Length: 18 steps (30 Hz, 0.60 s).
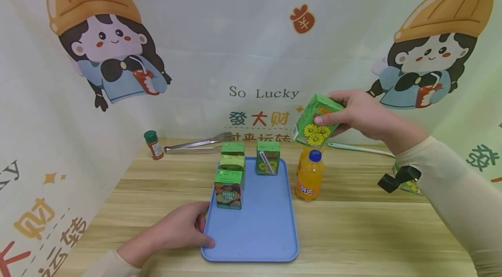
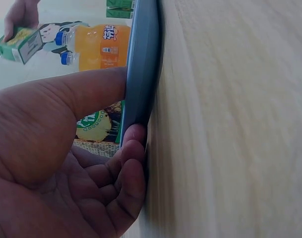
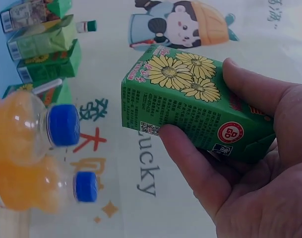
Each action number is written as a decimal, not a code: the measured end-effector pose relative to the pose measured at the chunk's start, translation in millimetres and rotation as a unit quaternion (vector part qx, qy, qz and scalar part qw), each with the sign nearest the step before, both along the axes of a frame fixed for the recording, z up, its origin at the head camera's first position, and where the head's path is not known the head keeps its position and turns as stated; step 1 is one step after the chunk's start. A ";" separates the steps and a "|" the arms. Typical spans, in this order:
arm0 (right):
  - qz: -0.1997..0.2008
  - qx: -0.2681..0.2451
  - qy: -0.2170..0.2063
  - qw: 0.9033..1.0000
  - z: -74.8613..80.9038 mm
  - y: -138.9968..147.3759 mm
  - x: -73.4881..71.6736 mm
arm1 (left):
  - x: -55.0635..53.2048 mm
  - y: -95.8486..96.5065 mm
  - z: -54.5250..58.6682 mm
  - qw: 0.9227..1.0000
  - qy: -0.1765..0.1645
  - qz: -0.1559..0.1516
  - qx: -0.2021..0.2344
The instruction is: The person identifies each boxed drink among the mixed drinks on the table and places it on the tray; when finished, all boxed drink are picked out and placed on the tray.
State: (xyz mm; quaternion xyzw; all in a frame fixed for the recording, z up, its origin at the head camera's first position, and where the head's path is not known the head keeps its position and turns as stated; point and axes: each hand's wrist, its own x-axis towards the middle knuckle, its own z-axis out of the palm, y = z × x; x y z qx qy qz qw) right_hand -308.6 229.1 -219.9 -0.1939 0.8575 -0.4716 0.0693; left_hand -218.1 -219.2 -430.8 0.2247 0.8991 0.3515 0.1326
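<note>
In the head view my right hand (image 1: 358,116) holds a green drink carton (image 1: 317,126) with yellow flowers, tilted in the air above two orange soda bottles (image 1: 310,180). The right wrist view shows the thumb and fingers gripping the carton (image 3: 190,99) on opposite sides. My left hand (image 1: 180,228) grips the left rim of a blue tray (image 1: 262,233). Its thumb lies over the rim, and its fingers curl against the edge near the tabletop in the left wrist view. On the tray, three cartons (image 1: 229,192) line the left side; another carton (image 1: 268,159) with a straw stands at the back right.
Metal tongs (image 1: 196,143) and a green-capped spice jar (image 1: 154,145) are at the back left. A pale-handled utensil (image 1: 361,150) lies at the back right. Another green carton (image 1: 409,185) is partly hidden behind the right forearm. A printed cloth (image 1: 204,50) hangs behind the wooden table (image 1: 353,238).
</note>
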 end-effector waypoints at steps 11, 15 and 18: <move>0.026 0.070 0.007 0.997 -26.2 -49.8 -22.2 | 0.3 0.0 -1.0 1.000 0.003 0.003 -0.003; 0.046 0.082 0.010 0.996 -40.2 -66.6 -29.1 | 0.6 0.3 0.0 1.000 0.003 0.004 -0.005; 0.055 0.102 0.017 0.993 -50.6 -78.2 -31.9 | 0.7 0.7 -0.2 1.000 0.002 0.004 -0.004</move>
